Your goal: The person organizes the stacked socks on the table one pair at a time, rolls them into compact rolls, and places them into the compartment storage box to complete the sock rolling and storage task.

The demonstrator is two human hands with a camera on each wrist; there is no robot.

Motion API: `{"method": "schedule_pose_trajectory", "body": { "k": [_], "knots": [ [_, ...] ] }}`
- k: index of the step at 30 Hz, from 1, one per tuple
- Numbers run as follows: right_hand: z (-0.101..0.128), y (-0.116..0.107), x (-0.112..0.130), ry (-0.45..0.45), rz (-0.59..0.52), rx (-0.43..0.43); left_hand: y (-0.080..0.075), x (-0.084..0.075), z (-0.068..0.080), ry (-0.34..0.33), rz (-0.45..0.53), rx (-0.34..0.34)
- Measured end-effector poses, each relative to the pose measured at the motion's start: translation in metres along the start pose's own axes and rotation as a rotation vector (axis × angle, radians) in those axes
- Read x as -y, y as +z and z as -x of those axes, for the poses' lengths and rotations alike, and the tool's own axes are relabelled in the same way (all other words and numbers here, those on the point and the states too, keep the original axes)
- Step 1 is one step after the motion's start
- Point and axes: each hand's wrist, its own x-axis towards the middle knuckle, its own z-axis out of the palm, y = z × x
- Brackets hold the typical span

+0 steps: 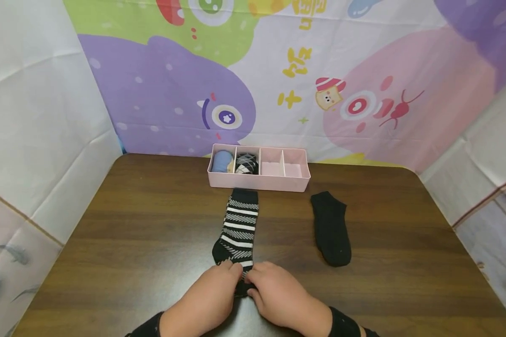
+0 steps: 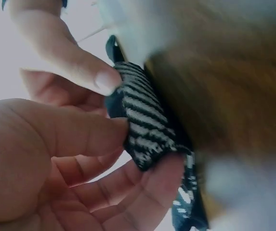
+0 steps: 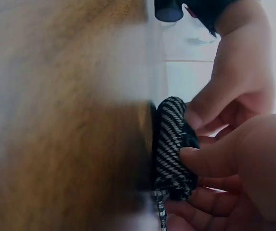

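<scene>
The striped sock (image 1: 237, 229) lies lengthwise in the middle of the tabletop (image 1: 130, 234), its far end touching the pink organizer box (image 1: 259, 182), its near end rolled up between the two hands. It is a knitted fabric, black with white bands and fine diagonal lines. The left hand (image 1: 206, 299) has its fingers curled around the rolled end – in the left wrist view the thumb (image 2: 70, 130) presses on top of the roll and the fingers (image 2: 142, 187) support it from under. The right hand (image 1: 278, 295) pinches the same roll from the other side, thumb and fingers bent close on it. Both hands touch each other over the sock.

To the right, well apart, a plain black sock (image 1: 331, 229) lies flat, soft and short in shape. The box is long, of smooth plastic, divided in four compartments – the leftmost holds a blue rolled sock (image 1: 222, 161), the second a black-and-white diamond-pattern one (image 1: 247, 164). The tabletop is dark wood grain with rounded corners.
</scene>
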Motion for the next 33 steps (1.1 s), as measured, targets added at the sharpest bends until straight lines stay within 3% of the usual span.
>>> {"method": "schedule_pose_trajectory", "body": {
  "k": [7, 11, 14, 18, 23, 29, 33],
  "knots": [
    [-0.001, 0.002, -0.007, 0.067, -0.166, 0.040, 0.003, -0.004, 0.004, 0.040, -0.080, 0.008],
    [-0.003, 0.002, -0.012, 0.118, -0.320, 0.087, 0.007, -0.005, 0.004, 0.050, -0.200, -0.056],
    [-0.004, 0.001, -0.014, 0.133, -0.368, 0.092, 0.008, -0.004, 0.003, 0.069, -0.266, -0.098],
    [-0.004, 0.001, -0.013, 0.103, -0.333, 0.051, 0.008, -0.001, 0.001, 0.060, -0.262, -0.063],
    [-0.004, -0.001, -0.011, 0.044, -0.202, -0.002, 0.007, 0.002, 0.000, 0.038, -0.202, -0.056],
    [-0.002, -0.004, -0.008, -0.023, -0.030, 0.030, 0.007, 0.001, 0.000, 0.027, -0.171, -0.073],
    [-0.002, -0.002, -0.005, -0.015, -0.002, 0.035, 0.006, 0.001, 0.000, 0.037, -0.196, -0.054]
  ]
}}
